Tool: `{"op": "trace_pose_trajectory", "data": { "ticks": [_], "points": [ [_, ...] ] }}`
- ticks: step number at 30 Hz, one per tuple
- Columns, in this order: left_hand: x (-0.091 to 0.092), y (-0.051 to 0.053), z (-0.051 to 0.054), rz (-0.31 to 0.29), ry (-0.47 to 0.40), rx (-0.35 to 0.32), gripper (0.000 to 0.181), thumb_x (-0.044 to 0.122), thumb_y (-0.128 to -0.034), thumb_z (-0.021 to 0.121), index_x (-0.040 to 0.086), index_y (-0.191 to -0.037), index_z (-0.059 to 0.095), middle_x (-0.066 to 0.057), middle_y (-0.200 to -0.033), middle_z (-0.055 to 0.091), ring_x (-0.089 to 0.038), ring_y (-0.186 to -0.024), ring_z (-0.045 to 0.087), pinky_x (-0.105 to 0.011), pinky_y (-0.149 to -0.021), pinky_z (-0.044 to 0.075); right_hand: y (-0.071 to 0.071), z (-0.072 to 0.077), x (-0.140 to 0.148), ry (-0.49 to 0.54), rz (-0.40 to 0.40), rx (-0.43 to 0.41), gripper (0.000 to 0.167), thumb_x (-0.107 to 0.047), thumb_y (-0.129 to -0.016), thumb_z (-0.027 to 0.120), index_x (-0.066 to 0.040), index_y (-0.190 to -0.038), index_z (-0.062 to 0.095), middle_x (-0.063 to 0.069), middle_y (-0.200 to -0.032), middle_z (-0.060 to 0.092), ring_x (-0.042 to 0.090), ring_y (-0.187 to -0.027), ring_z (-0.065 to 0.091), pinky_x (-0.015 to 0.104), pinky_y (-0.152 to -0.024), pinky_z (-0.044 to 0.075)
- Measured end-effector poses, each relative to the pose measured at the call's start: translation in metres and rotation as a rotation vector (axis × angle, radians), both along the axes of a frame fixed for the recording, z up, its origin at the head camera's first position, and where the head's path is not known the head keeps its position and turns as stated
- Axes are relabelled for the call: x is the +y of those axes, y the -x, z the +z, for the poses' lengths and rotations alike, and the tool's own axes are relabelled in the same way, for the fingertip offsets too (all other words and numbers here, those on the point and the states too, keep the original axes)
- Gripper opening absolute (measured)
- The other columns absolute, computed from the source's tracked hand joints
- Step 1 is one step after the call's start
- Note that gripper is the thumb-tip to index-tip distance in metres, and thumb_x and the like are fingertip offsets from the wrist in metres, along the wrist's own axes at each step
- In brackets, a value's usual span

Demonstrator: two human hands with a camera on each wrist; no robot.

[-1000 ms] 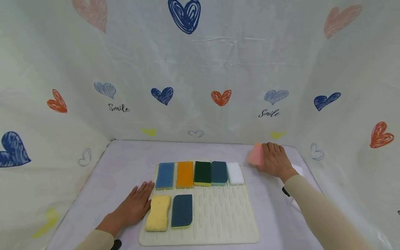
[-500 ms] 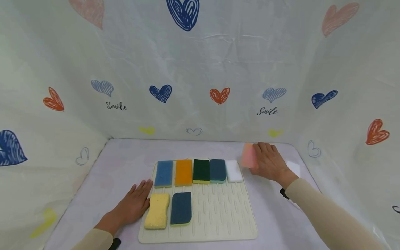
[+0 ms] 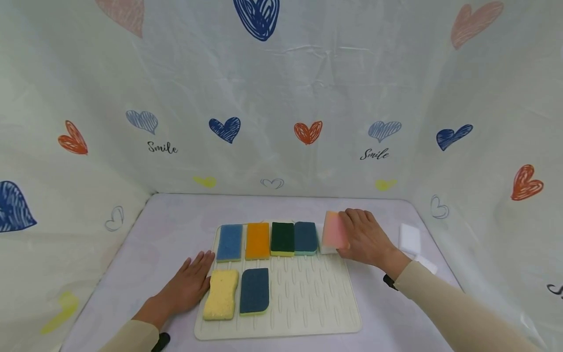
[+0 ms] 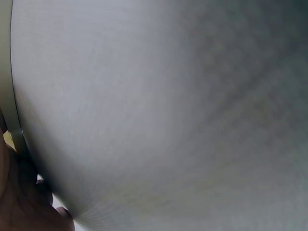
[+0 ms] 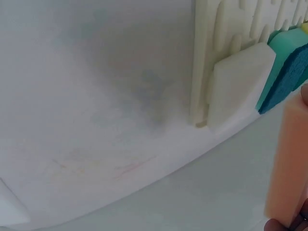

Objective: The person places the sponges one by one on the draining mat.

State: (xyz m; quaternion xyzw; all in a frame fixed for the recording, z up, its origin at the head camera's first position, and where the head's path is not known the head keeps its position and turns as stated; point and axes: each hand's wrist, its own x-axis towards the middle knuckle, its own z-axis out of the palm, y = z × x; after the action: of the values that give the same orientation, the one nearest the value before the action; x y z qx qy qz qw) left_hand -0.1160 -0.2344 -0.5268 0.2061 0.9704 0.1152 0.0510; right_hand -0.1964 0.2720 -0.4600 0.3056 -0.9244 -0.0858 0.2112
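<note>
My right hand (image 3: 368,240) grips a pink and orange sponge (image 3: 334,231) by its right side, above the back right corner of the cream ridged mat (image 3: 312,298). That sponge covers most of a white sponge (image 5: 243,82), which the right wrist view shows lying on the mat's edge. My left hand (image 3: 189,283) rests with fingers straight by the mat's left edge, nearest the yellow sponge (image 3: 221,295). Along the back row lie a blue sponge (image 3: 229,242), an orange one (image 3: 257,241), a dark green one (image 3: 282,239) and a teal one (image 3: 305,238).
A dark blue sponge (image 3: 254,291) lies beside the yellow one in the front row. Two white blocks (image 3: 409,238) rest on the table (image 3: 176,215) to the right, partly behind my right arm. A heart-printed curtain (image 3: 272,88) encloses the table's back and sides.
My right hand has carried the pink and orange sponge leftward, from beside the mat to over the white sponge. The left hand stays in place. The view has tilted slightly down.
</note>
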Motion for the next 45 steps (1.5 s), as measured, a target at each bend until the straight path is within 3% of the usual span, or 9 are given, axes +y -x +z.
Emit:
{"op": "trace_pose_trajectory", "data": {
  "ticks": [22, 30, 35, 39, 45],
  "points": [
    [0.001, 0.000, 0.002, 0.009, 0.005, -0.004, 0.062, 0.024, -0.1107, 0.054, -0.004, -0.162, 0.034, -0.025, -0.166, 0.038, -0.046, -0.155, 0.034, -0.068, -0.123, 0.028, -0.033, -0.028, -0.049, 0.114, 0.181, 0.020, 0.079, -0.047, -0.072, 0.081, -0.001, -0.131, 0.056, 0.012, -0.122, 0.059, 0.031, -0.111, 0.058, 0.050, -0.096, 0.051],
    [0.001, 0.000, 0.002, 0.009, 0.005, -0.007, 0.063, 0.025, -0.1111, 0.054, -0.004, -0.163, 0.033, -0.024, -0.167, 0.038, -0.046, -0.155, 0.034, -0.067, -0.123, 0.028, -0.053, -0.040, -0.073, 0.102, 0.227, -0.040, 0.083, -0.053, -0.071, 0.082, -0.004, -0.133, 0.057, 0.009, -0.125, 0.059, 0.028, -0.112, 0.058, 0.046, -0.096, 0.050],
    [0.001, 0.000, 0.001, 0.008, 0.009, -0.002, 0.063, 0.024, -0.1109, 0.054, -0.004, -0.163, 0.033, -0.024, -0.167, 0.038, -0.046, -0.155, 0.034, -0.067, -0.123, 0.028, -0.064, -0.045, -0.088, 0.101, 0.232, -0.122, 0.085, -0.059, -0.073, 0.081, -0.008, -0.136, 0.055, 0.005, -0.126, 0.057, 0.024, -0.113, 0.055, 0.042, -0.097, 0.048],
    [0.001, 0.000, 0.001, 0.008, 0.012, -0.001, 0.063, 0.025, -0.1110, 0.054, -0.004, -0.163, 0.033, -0.024, -0.167, 0.038, -0.046, -0.155, 0.034, -0.067, -0.123, 0.028, -0.070, -0.050, -0.097, 0.090, 0.232, -0.178, 0.085, -0.061, -0.075, 0.079, -0.010, -0.138, 0.053, 0.003, -0.129, 0.056, 0.021, -0.115, 0.053, 0.040, -0.098, 0.046],
    [0.001, 0.000, 0.003, 0.007, 0.000, -0.001, 0.063, 0.024, -0.1108, 0.054, -0.004, -0.163, 0.034, -0.024, -0.166, 0.039, -0.046, -0.155, 0.035, -0.068, -0.122, 0.029, -0.075, -0.057, -0.105, 0.077, 0.248, -0.190, 0.089, -0.066, -0.077, 0.076, -0.008, -0.141, 0.053, 0.004, -0.132, 0.056, 0.021, -0.117, 0.053, 0.040, -0.100, 0.047]
  ]
}}
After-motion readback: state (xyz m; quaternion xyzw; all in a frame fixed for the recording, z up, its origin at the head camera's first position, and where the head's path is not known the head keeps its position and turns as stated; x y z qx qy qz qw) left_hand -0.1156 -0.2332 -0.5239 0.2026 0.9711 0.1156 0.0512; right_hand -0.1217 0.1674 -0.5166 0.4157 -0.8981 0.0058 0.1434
